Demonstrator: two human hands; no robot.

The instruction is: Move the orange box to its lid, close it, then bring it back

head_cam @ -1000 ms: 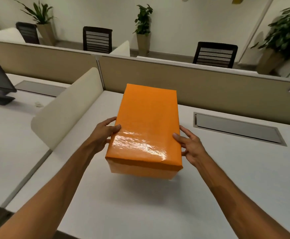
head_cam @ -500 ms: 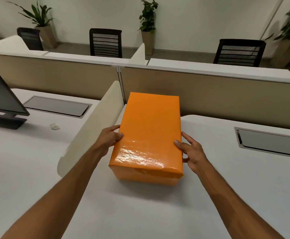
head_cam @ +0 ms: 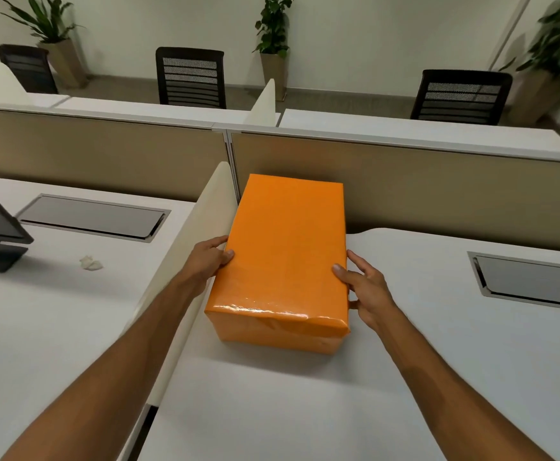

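Orange box (head_cam: 285, 257) on white desk (head_cam: 405, 377), left hand (head_cam: 207, 261) and right hand (head_cam: 368, 291) flat against opposite sides, fingers pressed on it.

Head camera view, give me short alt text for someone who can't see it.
Two bare hands, left hand and right hand, grip the long sides of a closed orange box resting on a white desk beside a cream divider. Beyond are beige partitions, black chairs and potted plants.

no readable text, no labels, no brand marks, no numbers, no signs on anything
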